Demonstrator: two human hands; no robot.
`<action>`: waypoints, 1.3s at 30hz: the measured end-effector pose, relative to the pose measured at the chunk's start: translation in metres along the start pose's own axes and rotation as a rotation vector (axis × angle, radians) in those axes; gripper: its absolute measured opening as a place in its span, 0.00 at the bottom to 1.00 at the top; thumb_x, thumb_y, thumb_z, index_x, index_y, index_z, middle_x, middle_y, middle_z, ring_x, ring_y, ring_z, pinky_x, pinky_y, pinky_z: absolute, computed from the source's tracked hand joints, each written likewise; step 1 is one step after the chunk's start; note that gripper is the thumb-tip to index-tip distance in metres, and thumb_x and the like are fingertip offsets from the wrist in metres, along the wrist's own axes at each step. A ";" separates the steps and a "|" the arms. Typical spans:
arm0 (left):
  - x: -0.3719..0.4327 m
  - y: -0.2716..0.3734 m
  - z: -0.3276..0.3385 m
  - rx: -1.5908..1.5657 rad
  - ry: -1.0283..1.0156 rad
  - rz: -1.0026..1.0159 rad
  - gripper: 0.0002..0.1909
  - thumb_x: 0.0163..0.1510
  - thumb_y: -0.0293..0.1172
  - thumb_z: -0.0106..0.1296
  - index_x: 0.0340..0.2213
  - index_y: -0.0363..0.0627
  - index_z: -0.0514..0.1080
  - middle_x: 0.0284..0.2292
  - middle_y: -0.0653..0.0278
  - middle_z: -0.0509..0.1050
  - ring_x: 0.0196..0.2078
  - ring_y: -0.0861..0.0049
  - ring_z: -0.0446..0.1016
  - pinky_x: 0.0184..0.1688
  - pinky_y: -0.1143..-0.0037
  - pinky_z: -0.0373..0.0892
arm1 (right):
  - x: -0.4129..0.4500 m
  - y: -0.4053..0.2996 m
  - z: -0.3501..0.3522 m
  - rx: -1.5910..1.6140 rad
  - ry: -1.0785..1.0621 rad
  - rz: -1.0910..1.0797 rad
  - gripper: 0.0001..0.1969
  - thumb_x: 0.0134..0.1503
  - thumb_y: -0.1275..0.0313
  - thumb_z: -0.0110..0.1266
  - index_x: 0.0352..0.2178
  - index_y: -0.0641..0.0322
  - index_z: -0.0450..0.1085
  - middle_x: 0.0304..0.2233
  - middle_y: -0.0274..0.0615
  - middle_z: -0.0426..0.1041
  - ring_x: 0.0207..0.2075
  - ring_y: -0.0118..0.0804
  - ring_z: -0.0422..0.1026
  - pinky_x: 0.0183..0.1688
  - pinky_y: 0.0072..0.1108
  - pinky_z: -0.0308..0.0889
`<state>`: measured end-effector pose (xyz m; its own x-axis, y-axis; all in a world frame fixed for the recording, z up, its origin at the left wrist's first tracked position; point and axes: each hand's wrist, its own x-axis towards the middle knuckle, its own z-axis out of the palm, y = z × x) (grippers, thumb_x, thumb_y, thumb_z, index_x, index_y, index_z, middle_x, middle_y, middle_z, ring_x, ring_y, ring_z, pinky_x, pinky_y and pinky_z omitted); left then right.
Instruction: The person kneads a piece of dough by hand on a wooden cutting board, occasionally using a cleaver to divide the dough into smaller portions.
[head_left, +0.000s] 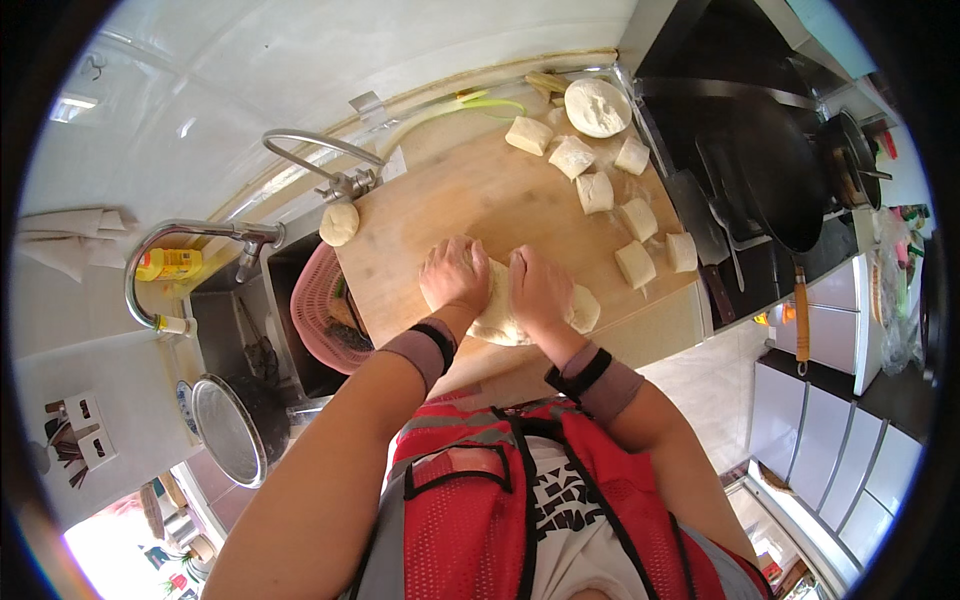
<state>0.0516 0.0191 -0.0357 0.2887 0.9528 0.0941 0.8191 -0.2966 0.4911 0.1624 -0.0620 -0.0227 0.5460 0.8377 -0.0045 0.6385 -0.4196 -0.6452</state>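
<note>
A large lump of dough lies on the wooden board in front of me, with both my hands pressing on it. My left hand rests on its left part, fingers pointing away from me. On its right part is my right hand, its fingers curled; a rounded end of dough shows beyond its right side. Several cut dough pieces are spread over the board's right side, some dusted with flour. A white bowl of flour stands at the far right corner. One round dough piece sits at the board's left corner.
Left of the board is a sink with a pink plastic basket, a curved faucet and a dark pot. A cleaver, spatulas and a black wok occupy the stove at right. Green onion lies behind the board.
</note>
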 end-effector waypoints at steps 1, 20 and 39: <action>0.002 -0.001 0.001 -0.006 0.004 -0.014 0.11 0.57 0.44 0.51 0.32 0.53 0.75 0.35 0.61 0.78 0.41 0.59 0.75 0.44 0.62 0.69 | 0.004 0.003 -0.003 -0.007 0.010 0.001 0.11 0.62 0.65 0.44 0.34 0.56 0.73 0.31 0.43 0.77 0.36 0.52 0.74 0.41 0.40 0.64; 0.006 -0.064 0.003 -0.918 -0.249 -0.270 0.24 0.57 0.55 0.53 0.45 0.49 0.76 0.44 0.50 0.77 0.48 0.59 0.75 0.51 0.68 0.69 | -0.028 -0.065 -0.036 -0.138 0.464 -0.413 0.17 0.59 0.63 0.53 0.46 0.64 0.70 0.38 0.52 0.74 0.38 0.47 0.74 0.41 0.36 0.69; -0.007 -0.074 0.001 -1.287 -0.214 -0.064 0.22 0.64 0.44 0.47 0.46 0.36 0.73 0.44 0.54 0.76 0.48 0.66 0.73 0.53 0.70 0.67 | -0.017 -0.032 0.013 -0.715 -0.023 -0.309 0.16 0.58 0.66 0.51 0.47 0.58 0.73 0.32 0.46 0.78 0.36 0.50 0.75 0.39 0.40 0.69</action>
<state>-0.0106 0.0341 -0.0740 0.4373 0.8984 -0.0398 -0.1906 0.1359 0.9722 0.1254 -0.0586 -0.0123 0.2800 0.9571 0.0741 0.9588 -0.2827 0.0291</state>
